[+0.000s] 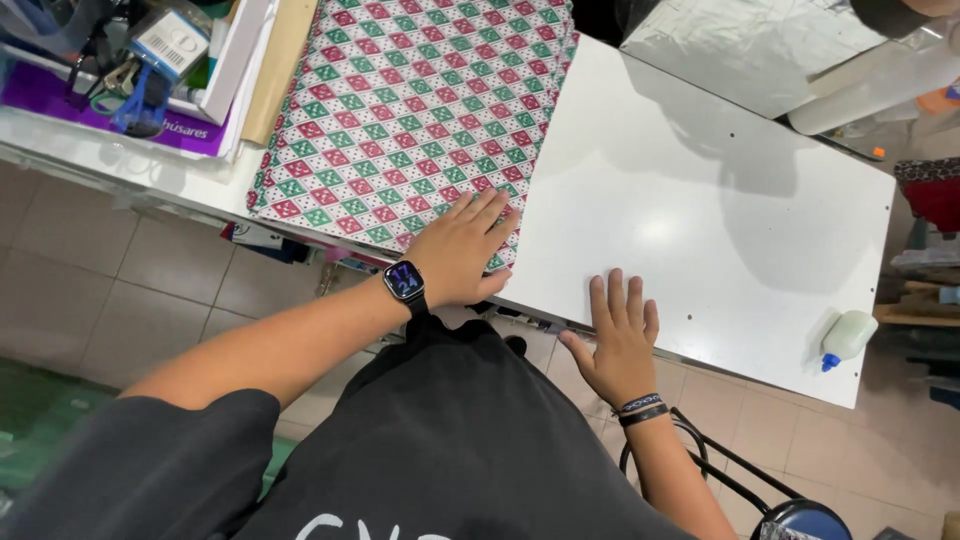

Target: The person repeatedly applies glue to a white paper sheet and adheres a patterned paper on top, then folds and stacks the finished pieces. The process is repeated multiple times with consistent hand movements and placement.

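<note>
Along the desk's (700, 200) near edge, head view: left hand (460, 250), smartwatch (405, 283) on its wrist, lies flat with fingers slightly spread on the near corner of the red-and-green diamond-patterned wrapping paper (410, 100). Right hand (618, 340), fingers extended and close together, rests palm-down on bare white surface just beside the sheet. Glue bottle (846, 337) lies at the near right corner.

Counted: two bare hands (460, 250) (615, 340), one sheet of red, green and white diamond-patterned wrapping paper (410, 100), one flat white bench (720, 220), one small pale glue bottle with a blue cap (846, 338), one black wristwatch (405, 282).
</note>
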